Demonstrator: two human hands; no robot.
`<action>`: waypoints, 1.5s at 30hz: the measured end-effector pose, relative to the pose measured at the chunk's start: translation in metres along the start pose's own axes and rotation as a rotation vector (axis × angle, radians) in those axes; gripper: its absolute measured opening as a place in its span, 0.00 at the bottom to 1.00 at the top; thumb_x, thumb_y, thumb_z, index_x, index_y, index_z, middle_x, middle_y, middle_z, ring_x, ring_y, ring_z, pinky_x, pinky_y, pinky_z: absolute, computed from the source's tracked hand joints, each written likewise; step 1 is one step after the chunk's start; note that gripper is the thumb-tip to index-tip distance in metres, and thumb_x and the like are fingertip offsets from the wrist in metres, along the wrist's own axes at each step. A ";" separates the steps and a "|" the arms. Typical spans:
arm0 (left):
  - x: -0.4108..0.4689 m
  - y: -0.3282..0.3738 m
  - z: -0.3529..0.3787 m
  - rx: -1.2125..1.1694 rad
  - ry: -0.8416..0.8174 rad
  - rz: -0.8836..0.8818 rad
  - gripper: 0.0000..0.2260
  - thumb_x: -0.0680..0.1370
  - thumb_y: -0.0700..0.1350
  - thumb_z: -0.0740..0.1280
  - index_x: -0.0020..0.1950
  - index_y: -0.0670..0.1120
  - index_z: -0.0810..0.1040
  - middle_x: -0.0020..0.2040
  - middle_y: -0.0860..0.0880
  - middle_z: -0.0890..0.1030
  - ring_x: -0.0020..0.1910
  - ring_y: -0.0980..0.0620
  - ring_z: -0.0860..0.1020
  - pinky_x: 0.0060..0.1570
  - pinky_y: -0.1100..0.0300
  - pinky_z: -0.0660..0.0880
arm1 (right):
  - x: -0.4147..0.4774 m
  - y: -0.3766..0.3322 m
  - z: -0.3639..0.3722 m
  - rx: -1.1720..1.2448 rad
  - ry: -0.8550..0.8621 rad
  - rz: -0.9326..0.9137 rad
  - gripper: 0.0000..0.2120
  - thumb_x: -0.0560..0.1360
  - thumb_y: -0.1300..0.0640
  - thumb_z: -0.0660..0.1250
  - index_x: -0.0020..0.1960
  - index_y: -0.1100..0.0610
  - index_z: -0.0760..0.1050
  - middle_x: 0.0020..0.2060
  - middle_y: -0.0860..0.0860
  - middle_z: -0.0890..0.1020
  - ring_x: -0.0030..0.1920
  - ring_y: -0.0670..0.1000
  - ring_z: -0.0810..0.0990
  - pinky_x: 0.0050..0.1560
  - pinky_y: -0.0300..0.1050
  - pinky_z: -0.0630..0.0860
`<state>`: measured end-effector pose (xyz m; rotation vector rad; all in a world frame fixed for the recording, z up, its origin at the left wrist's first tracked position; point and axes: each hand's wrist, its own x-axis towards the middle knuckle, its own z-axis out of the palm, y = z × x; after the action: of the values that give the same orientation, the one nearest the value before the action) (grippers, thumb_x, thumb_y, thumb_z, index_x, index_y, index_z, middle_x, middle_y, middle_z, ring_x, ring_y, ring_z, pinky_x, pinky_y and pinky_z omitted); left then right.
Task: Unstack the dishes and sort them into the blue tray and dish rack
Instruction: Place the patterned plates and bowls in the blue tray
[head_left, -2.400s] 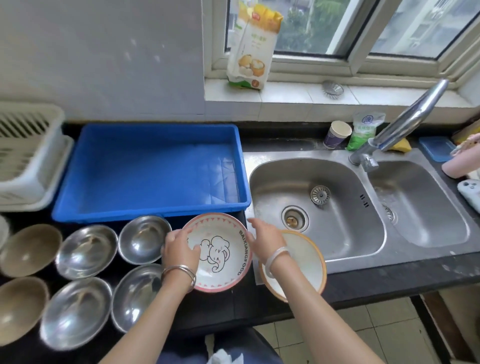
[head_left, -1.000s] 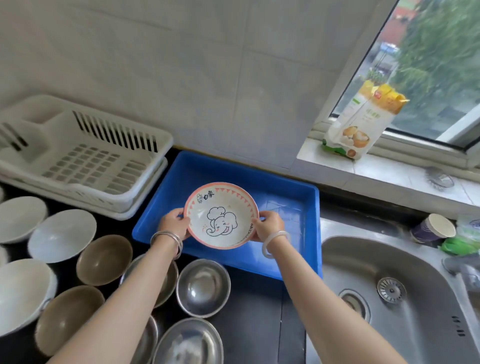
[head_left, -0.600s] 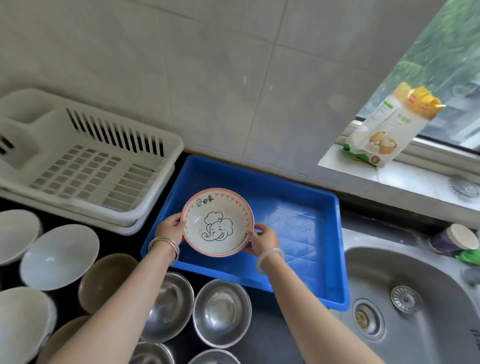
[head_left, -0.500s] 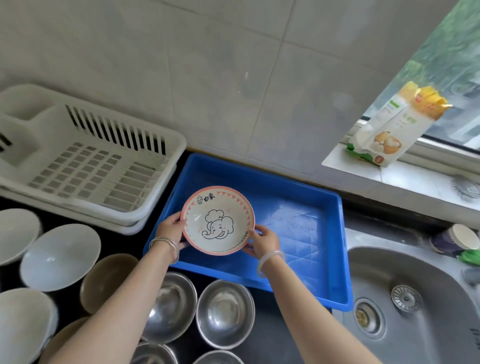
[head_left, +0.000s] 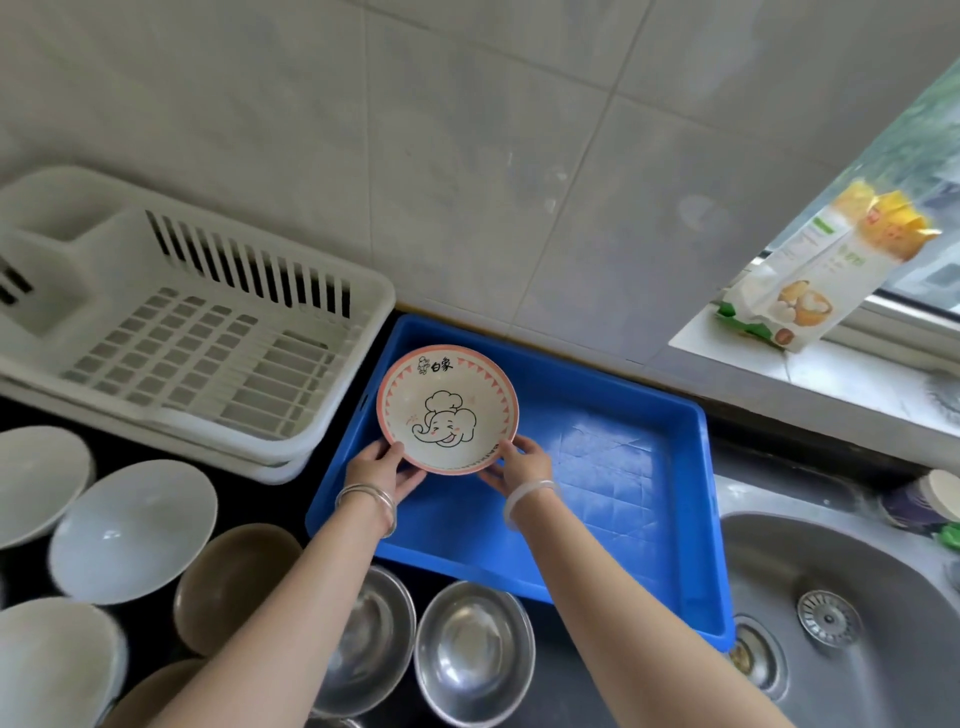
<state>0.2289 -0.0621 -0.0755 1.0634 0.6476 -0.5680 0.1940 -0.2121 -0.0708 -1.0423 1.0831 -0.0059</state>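
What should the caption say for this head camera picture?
Both hands, left hand and right hand, hold an elephant bowl over the blue tray.

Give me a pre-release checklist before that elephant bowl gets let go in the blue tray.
1. Both hands on the rim: left hand and right hand hold the elephant bowl: ok.
2. Bowl over the blue tray, at its far left corner: ok.
3. Tray floor free of other dishes: ok.
4. Bowl resting on the tray floor: cannot tell.
5. Bowl clear of the white dish rack: ok.
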 end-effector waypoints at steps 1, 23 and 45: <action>0.000 -0.001 0.002 0.002 0.018 0.019 0.15 0.79 0.37 0.60 0.65 0.40 0.71 0.60 0.39 0.76 0.52 0.42 0.77 0.52 0.54 0.74 | 0.001 -0.001 0.000 0.008 -0.002 0.003 0.16 0.78 0.64 0.60 0.66 0.61 0.68 0.57 0.64 0.78 0.49 0.62 0.81 0.27 0.43 0.80; -0.055 -0.038 0.016 0.523 0.029 0.281 0.19 0.76 0.37 0.62 0.67 0.42 0.71 0.65 0.44 0.75 0.62 0.47 0.75 0.66 0.51 0.70 | -0.037 -0.001 -0.042 -0.225 -0.130 -0.135 0.15 0.79 0.56 0.57 0.64 0.59 0.70 0.57 0.54 0.76 0.49 0.54 0.77 0.48 0.46 0.75; -0.234 -0.278 0.098 1.320 -0.699 0.016 0.18 0.76 0.43 0.65 0.66 0.48 0.72 0.61 0.48 0.78 0.59 0.49 0.76 0.59 0.50 0.75 | -0.180 0.076 -0.397 -0.760 0.591 -0.276 0.15 0.75 0.64 0.61 0.60 0.58 0.77 0.57 0.55 0.81 0.59 0.55 0.77 0.58 0.42 0.70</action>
<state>-0.1056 -0.2309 -0.0413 1.9096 -0.4817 -1.3408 -0.2201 -0.3597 -0.0215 -1.9521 1.5102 -0.1410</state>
